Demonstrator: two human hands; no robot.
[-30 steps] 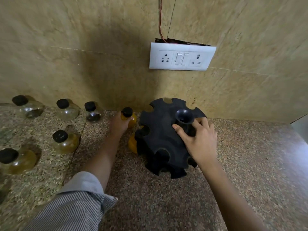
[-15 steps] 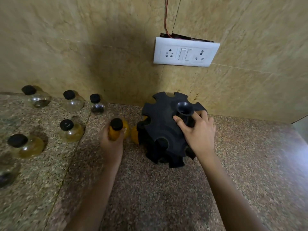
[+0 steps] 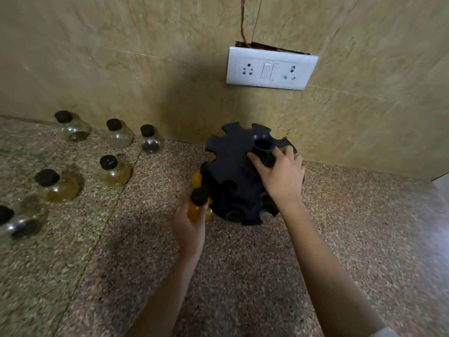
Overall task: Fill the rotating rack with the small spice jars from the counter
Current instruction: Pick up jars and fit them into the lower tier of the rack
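On the speckled brown granite counter point(image 3: 243, 276), close to the beige stone-tiled wall point(image 3: 121, 81), we have the black plastic rotating rack point(image 3: 233, 161): a matte round drum whose rim is cut into scalloped notches, with dark rounded pockets down its side. A hollow, funnel-mouthed black post point(image 3: 262, 145) rises from its top. Our right hand point(image 3: 279, 171) lies over the rack's top, thumb and fingers curled round that post. Our left hand point(image 3: 188, 227) grips a small round-bellied glass jar with amber-yellow contents and a black cap point(image 3: 198, 210), the fingers wrapped about its belly. This held jar is upright and right against the rack's lower left side; we cannot tell whether it sits in a pocket. Just behind it a second yellow-filled jar point(image 3: 196, 177) shows at the rack's left edge, mostly hidden by the black plastic. Well to the left, six more black-capped glass jars stand apart on the counter. Three clear ones point(image 3: 119, 133) line the wall, two yellowish ones point(image 3: 113, 171) stand nearer, and a blurred dark-bottomed one point(image 3: 19, 222) is at the frame's edge. A glossy white switch plate point(image 3: 269, 69) sits on the wall above the rack.
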